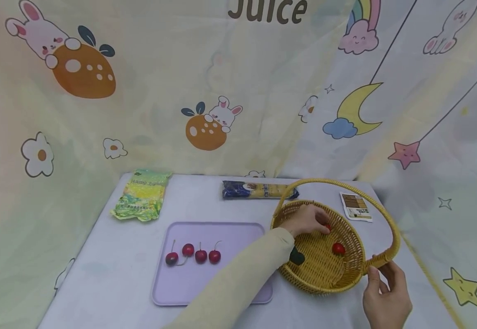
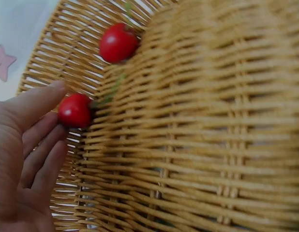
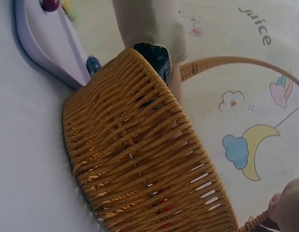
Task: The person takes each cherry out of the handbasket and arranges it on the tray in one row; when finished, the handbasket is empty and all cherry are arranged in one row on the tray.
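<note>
On the white bench (image 1: pixel 115 274) lie a lilac tray (image 1: pixel 238 237), a wicker basket (image 1: pixel 317 273) right of it, a long packet (image 1: pixel 259 190) behind it, a green-yellow bag (image 1: pixel 142 195) behind-left and a sachet (image 1: pixel 356 206) behind-right.

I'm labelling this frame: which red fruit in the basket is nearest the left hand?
The farther-back red fruit, beside the left hand; the other red fruit lies apart from that hand, nearer the right hand.

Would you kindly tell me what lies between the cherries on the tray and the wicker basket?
The head view shows a bare stretch of the purple tray, then the left sleeve, slanting to the wicker basket.
</note>
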Available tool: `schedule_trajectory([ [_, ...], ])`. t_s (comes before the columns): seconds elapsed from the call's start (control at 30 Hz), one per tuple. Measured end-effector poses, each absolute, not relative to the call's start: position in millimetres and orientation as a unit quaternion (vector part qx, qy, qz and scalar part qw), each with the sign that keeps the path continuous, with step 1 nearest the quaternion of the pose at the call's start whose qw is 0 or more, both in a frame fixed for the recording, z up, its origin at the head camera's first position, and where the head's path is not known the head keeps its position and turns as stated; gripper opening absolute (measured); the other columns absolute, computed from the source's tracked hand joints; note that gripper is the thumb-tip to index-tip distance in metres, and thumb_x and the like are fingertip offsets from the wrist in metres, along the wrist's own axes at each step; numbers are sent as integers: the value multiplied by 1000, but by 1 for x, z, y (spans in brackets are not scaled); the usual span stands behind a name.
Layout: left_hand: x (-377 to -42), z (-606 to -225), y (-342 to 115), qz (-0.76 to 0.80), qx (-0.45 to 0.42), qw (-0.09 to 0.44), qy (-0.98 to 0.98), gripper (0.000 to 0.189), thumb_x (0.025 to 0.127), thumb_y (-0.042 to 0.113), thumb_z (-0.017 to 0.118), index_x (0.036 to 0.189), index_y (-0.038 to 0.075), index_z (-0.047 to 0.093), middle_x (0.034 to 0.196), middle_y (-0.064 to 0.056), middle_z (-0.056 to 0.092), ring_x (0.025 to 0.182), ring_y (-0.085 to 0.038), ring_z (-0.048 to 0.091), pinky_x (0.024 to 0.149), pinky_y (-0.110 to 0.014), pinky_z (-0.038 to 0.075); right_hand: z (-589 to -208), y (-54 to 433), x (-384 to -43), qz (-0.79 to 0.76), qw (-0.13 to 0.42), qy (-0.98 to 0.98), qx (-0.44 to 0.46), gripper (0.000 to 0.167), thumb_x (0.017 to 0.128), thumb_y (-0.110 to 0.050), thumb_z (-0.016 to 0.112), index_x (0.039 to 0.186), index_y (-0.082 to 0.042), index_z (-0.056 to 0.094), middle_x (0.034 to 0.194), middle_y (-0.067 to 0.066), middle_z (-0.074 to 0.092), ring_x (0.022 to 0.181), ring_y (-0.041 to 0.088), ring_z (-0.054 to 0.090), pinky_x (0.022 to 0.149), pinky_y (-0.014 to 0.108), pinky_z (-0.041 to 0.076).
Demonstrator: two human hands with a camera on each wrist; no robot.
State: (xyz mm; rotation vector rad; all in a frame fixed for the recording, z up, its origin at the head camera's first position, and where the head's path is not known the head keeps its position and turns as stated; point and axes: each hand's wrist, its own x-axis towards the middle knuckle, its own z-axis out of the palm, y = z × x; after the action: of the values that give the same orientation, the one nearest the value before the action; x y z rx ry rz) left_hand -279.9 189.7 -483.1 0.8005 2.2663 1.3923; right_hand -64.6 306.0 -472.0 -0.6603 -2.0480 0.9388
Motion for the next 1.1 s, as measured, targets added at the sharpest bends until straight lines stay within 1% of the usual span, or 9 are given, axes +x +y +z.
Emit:
schedule_trajectory([
  [0.1,-279,-482,192,457,311,168,816,30,87,18,87,115,16,79,104,8,79,86,3,67,76,-14,53,-473,306,-65,366,386,-806,-260,42,102,-9,65,143,-1,57,132,24,68,110,-21,50,81,-6,41],
  [0.2,-278,-483,198,425,321,149,833,27,88,21,87,114,19,80,103,11,77,85,5,65,72,-12,51,-473,309,-65,370,393,-803,-253,42,102,-8,66,142,-1,58,132,22,68,110,-21,51,82,-5,42],
  [0.37,-274,-488,209,377,343,114,853,18,89,29,86,106,22,82,97,15,76,78,6,61,65,-10,49,-475,309,-64,378,397,-797,-252,42,101,-7,67,141,0,59,131,20,68,109,-21,52,82,-5,43],
  [0.47,-273,-492,213,356,346,97,863,16,88,31,86,102,24,84,94,16,77,77,7,61,65,-9,48,-476,307,-63,375,395,-801,-249,41,101,-6,67,140,1,59,130,21,68,108,-23,50,81,-5,43],
  [0.63,-275,-489,214,351,343,84,867,18,88,30,87,105,24,84,100,15,79,84,8,65,68,-8,49,-473,306,-68,368,409,-804,-224,39,101,-5,67,138,5,59,127,23,70,107,-23,49,80,-5,43],
  [0.73,-277,-483,207,355,343,92,865,16,89,28,85,105,24,85,100,14,79,85,8,63,70,-8,48,-471,303,-71,367,412,-805,-219,38,101,-5,67,137,4,59,127,23,70,107,-24,49,80,-5,43],
  [0.8,-277,-478,202,372,336,106,859,15,91,27,84,105,23,85,100,14,78,81,6,64,68,-10,50,-471,302,-71,371,411,-804,-217,39,100,-4,67,137,4,59,127,22,70,107,-23,50,80,-5,44],
  [1.0,-273,-464,186,433,319,123,834,16,90,24,84,106,21,85,98,15,78,85,6,64,70,-10,51,-471,303,-68,369,401,-800,-250,40,101,-8,68,140,-3,61,126,11,70,107,-22,52,79,-5,43],
  [1.1,-268,-457,174,459,315,130,821,16,89,24,85,105,20,85,94,15,78,86,7,63,71,-11,51,-471,304,-67,370,394,-797,-270,40,102,-11,67,141,-6,61,128,13,70,108,-20,53,78,-6,42],
])
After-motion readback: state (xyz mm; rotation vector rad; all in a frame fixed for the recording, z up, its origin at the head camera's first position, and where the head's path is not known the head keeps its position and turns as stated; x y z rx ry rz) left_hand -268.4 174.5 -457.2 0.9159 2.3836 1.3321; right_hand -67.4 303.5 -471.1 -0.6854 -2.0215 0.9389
